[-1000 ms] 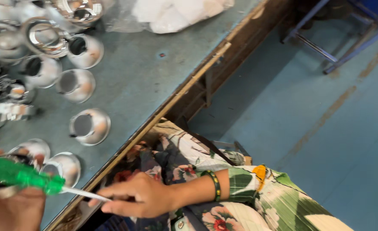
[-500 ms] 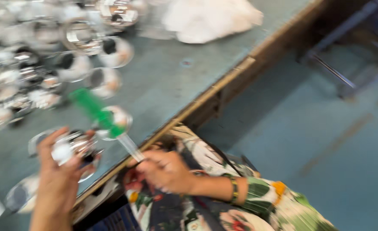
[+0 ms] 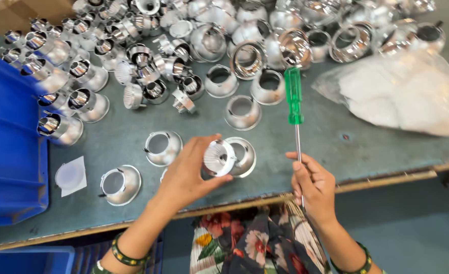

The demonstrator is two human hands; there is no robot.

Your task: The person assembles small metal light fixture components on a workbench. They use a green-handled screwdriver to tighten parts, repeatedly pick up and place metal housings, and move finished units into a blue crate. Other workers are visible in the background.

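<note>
**Workbench status: finned part in left hand, screwdriver reversed in right**

Grey-blue bench top (image 3: pixel 306 147) fills the head view, with its wooden front edge running just above the person's lap. Shiny metal reflector cups (image 3: pixel 194 45) lie in a dense pile along the far side. A few single cups stand nearer, one (image 3: pixel 121 183) close to the front edge. A blue bin (image 3: pixel 8 152) borders the bench on the left. A white plastic bag (image 3: pixel 402 91) lies at the right. A small round translucent disc (image 3: pixel 70 176) rests beside the bin.

Head view, hands:
- Left hand (image 3: pixel 186 175): thumb and fingers pinch a small ribbed, finned metal part (image 3: pixel 218 157). The part is held just above the bench, against an open reflector cup (image 3: pixel 241 156).
- Right hand (image 3: pixel 313 185): fingers are closed around the metal shaft of a green-handled screwdriver (image 3: pixel 294 99). The handle points away from the person, toward the pile. The tip is hidden in the hand.

Change against the earlier pictures: a second ago the left hand gripped the screwdriver by its handle while the right hand held the shaft end. Now the right hand alone carries the tool, and the left hand has taken up the finned part. The view has also swung to cover the whole pile.

Judgement: the tool is parked, not in working grip. The work in hand appears to be seating the finned part into the cup.
</note>
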